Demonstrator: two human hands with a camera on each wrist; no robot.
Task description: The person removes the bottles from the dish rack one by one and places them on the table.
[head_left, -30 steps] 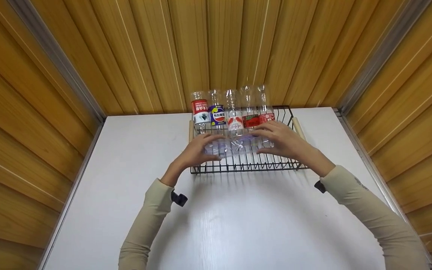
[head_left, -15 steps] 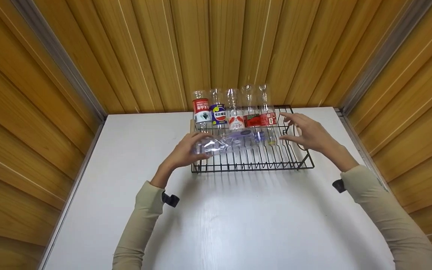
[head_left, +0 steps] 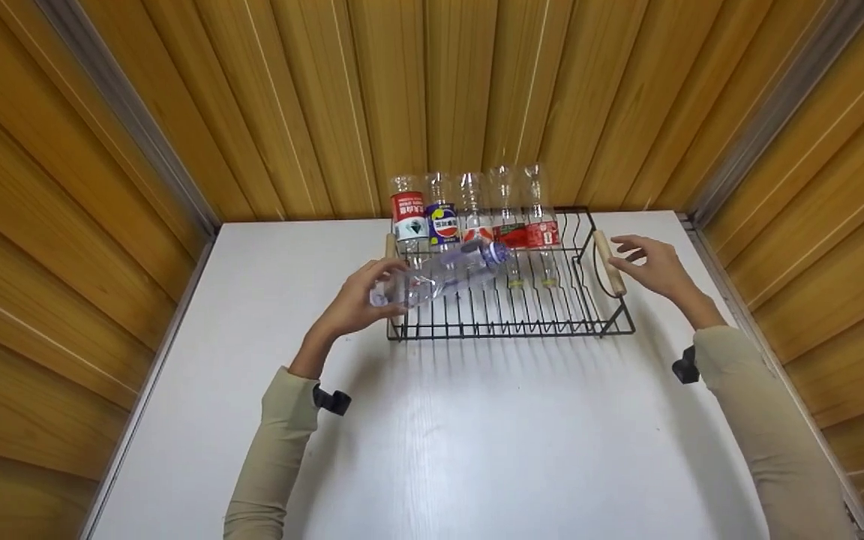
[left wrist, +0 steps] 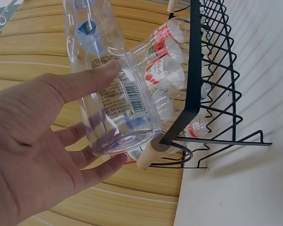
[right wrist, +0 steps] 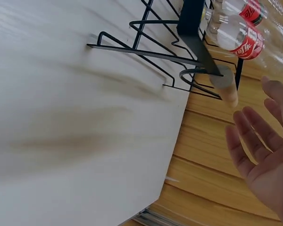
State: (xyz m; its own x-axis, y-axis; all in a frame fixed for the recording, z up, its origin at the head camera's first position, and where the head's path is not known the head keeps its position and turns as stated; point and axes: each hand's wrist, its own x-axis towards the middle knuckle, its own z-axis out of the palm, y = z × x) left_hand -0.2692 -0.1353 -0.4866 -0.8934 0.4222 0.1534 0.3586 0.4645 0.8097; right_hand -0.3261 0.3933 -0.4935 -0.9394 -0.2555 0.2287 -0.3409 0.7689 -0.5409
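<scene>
My left hand (head_left: pixel 361 298) grips a clear plastic bottle (head_left: pixel 439 279) near its base, with thumb and fingers around it. The bottle tilts over the black wire rack (head_left: pixel 511 328), its blue cap pointing right and away from me. In the left wrist view a barcode label (left wrist: pixel 134 98) shows on its side. My right hand (head_left: pixel 655 266) holds nothing; its fingers are relaxed beside the rack's right wooden handle (head_left: pixel 609 262), a small gap apart in the right wrist view. Several labelled empty bottles stand in a row along the rack's back, among them a red-labelled one (head_left: pixel 542 232).
The rack stands on a white table (head_left: pixel 432 442) against a wood-panelled wall (head_left: pixel 447 90). Its left wooden handle (head_left: pixel 390 247) is just beyond my left hand. More panelled walls close in both sides.
My right hand has moved away from the bottle to the right, toward the handle. The left hand has shifted slightly left with the bottle, whose capped end has swung upward and away.
</scene>
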